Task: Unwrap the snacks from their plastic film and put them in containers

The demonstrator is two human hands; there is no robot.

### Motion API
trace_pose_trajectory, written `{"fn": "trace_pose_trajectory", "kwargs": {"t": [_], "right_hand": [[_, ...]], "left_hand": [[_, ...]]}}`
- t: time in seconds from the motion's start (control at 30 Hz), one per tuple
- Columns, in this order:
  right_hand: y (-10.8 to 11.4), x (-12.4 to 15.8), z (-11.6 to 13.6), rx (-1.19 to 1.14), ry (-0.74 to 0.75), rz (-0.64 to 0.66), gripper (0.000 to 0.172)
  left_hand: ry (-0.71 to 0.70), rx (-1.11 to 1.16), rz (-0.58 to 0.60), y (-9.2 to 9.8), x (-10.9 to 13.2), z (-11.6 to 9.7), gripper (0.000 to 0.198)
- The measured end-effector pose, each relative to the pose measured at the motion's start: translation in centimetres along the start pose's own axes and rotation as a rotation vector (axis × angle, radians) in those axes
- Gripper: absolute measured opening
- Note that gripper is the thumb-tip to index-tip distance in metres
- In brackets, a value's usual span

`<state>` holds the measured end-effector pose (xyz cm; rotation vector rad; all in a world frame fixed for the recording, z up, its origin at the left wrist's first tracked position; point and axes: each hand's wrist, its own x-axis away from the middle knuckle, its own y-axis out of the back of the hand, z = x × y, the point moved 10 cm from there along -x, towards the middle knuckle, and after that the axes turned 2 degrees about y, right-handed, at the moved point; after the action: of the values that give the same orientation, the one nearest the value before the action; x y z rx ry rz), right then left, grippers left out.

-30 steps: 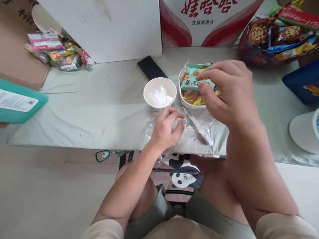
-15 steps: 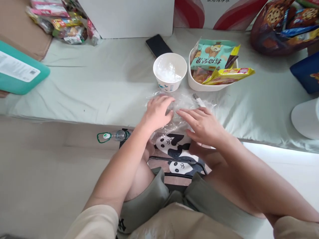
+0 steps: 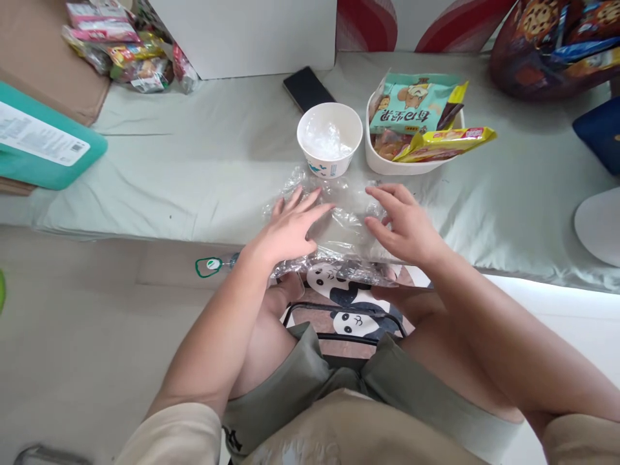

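A crinkled sheet of clear plastic film (image 3: 346, 229) lies across the front of the covered surface, and its near part hangs over the edge. My left hand (image 3: 293, 229) rests on its left side with fingers spread. On the right side, my right hand (image 3: 402, 223) touches the film, fingers apart and slightly bent. Just behind the film stands a white paper bowl (image 3: 329, 169) with clear crumpled plastic (image 3: 329, 139) inside. Right of the bowl, a white container (image 3: 411, 166) holds a green snack packet (image 3: 411, 106) and a yellow packet (image 3: 445, 145).
A black phone (image 3: 307, 89) lies behind the bowl. Packaged snacks (image 3: 138, 55) and a green container (image 3: 58, 152) are at the left. A dark red basket of cookie packets (image 3: 513, 71) stands at the back right. Below the edge is a panda-print bag or case (image 3: 353, 310).
My hands have moved apart, the left one leftward and the right one slightly right. The film is spread wider and flatter, and the small tool by my right hand no longer shows.
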<state>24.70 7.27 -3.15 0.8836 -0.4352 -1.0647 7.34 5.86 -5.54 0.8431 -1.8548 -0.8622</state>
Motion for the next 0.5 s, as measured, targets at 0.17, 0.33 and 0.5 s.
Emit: {"fn": "trace_pose_trajectory", "kwargs": {"t": [0.17, 0.33, 0.5], "right_hand": [[-1.3, 0.1, 0.6, 0.291, 0.038, 0.016, 0.063], [-2.6, 0.9, 1.6, 0.506, 0.026, 0.143, 0.05], [-2.0, 1.3, 0.4, 0.562, -0.026, 0.172, 0.055]], "left_hand": [[0.053, -0.006, 0.056, -0.5, 1.0, 1.2, 0.099], [0.154, 0.023, 0.019, 0.5, 1.7, 2.8, 0.092], [0.371, 0.054, -0.03, 1.3, 2.0, 6.6, 0.074]]}}
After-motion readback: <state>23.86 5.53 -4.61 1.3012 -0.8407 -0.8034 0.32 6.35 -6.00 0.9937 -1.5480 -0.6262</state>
